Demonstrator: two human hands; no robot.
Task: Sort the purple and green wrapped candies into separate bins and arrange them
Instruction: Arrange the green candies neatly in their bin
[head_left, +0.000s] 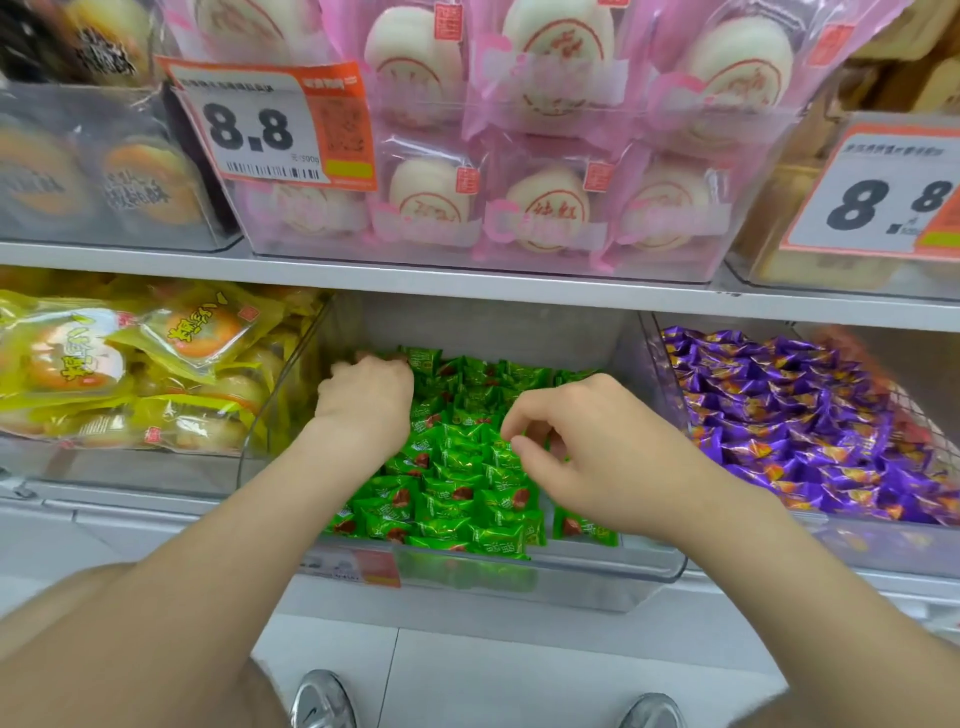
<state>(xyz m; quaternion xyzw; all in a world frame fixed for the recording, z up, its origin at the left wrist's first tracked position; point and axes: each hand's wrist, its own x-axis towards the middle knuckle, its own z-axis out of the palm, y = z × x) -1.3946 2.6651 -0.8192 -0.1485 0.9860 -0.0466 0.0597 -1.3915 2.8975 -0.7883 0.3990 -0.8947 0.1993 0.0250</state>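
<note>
**Head cam: both hands down in the green bin**

Head view, so just the one angle. The green candies (467, 478) fill the clear middle bin (519, 582) on the lower shelf. The front ones lie flat in rough rows, long sides mostly running left to right across the bin, and further back they're jumbled. The purple candies (789, 415) sit heaped in the clear bin next door (857, 540) on the right, pointing every which way.

The left hand (363, 395) is at the back-left corner of the green pile, knuckles up, fingers curled down into it. Its tips are hidden, so I can't tell if it's got anything. The right hand (587, 452) hovers over the middle, thumb and forefinger close together just above the wrappers. Can't tell whether there's a candy between them.

Yellow packs (130, 364) fill the bin on the left, and pink-wrapped buns (519, 156) sit above by an 8.8 price tag (270, 130).
</note>
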